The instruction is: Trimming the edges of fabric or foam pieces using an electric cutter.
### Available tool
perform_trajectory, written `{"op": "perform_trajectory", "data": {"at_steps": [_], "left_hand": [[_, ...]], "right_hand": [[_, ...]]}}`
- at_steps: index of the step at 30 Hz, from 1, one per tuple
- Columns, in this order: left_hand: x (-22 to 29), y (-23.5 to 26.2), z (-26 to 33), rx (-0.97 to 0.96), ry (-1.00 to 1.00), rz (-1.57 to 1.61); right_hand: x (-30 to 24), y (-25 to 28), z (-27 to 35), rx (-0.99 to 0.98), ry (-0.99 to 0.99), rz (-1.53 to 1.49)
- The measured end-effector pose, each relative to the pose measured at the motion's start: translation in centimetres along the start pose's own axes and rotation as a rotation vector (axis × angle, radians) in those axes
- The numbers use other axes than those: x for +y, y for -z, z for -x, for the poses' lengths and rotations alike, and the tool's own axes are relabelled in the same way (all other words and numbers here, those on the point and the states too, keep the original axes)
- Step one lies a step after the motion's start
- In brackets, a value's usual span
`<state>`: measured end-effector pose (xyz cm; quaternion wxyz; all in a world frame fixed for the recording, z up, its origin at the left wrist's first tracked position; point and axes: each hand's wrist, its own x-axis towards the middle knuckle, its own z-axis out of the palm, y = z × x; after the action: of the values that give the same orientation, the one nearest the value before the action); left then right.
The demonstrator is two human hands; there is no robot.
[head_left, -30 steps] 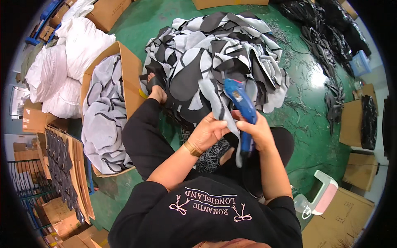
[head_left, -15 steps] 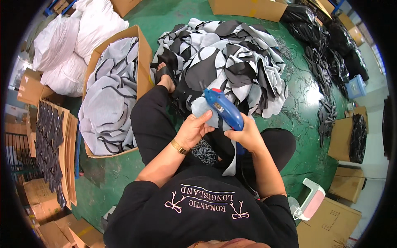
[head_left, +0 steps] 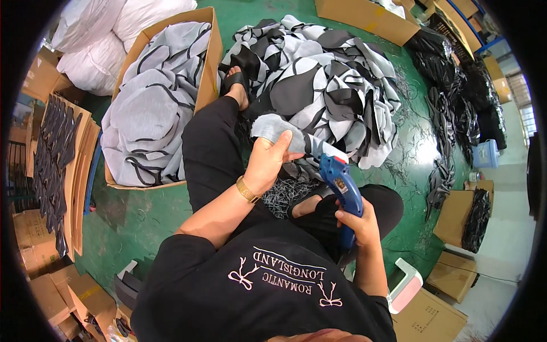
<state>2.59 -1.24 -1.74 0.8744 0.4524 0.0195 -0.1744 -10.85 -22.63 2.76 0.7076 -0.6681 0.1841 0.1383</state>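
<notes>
**Grey piece in your left hand, blue cutter in your right**

Your left hand (head_left: 268, 162) is raised in front of your left knee, wrist bent back, a gold bracelet (head_left: 247, 190) on it. Its fingers are clamped on a grey fabric piece (head_left: 273, 126), thumb on top, with the piece sticking out beyond the knuckles toward the pile. Your right hand (head_left: 356, 222) sits lower, over your right thigh, forearm coming up from the lower edge. Its fingers are wrapped tight round the handle of a blue cutter (head_left: 341, 185), whose nose points up and left and touches the near end of the fabric piece.

You sit on the green floor (head_left: 142, 216) with a pile of grey, black and white fabric pieces (head_left: 330, 85) right ahead, beyond your knees. To the left of your left leg stands an open brown cardboard box (head_left: 208, 62) filled with grey pieces edged in black. White sacks (head_left: 97, 34) lie beyond it, toward the floor's far left corner. Flat cardboard sheets (head_left: 77, 171) carrying dark cut shapes lean at the left edge. Black bundles (head_left: 456, 97) run along the right side, with more brown boxes (head_left: 456, 216) near them. A white and pink plastic stool (head_left: 407, 285) stands just right of your right elbow.
</notes>
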Motion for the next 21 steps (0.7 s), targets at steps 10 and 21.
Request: {"op": "perform_trajectory", "data": {"at_steps": [10, 21], "left_hand": [[-0.1, -1.4, 0.5, 0.054, 0.01, -0.004], [0.1, -1.2, 0.6, -0.059, -0.035, -0.155]], "right_hand": [[0.5, -0.4, 0.3, -0.005, -0.048, 0.029], [0.0, -0.1, 0.2, 0.013, -0.031, -0.003]]}}
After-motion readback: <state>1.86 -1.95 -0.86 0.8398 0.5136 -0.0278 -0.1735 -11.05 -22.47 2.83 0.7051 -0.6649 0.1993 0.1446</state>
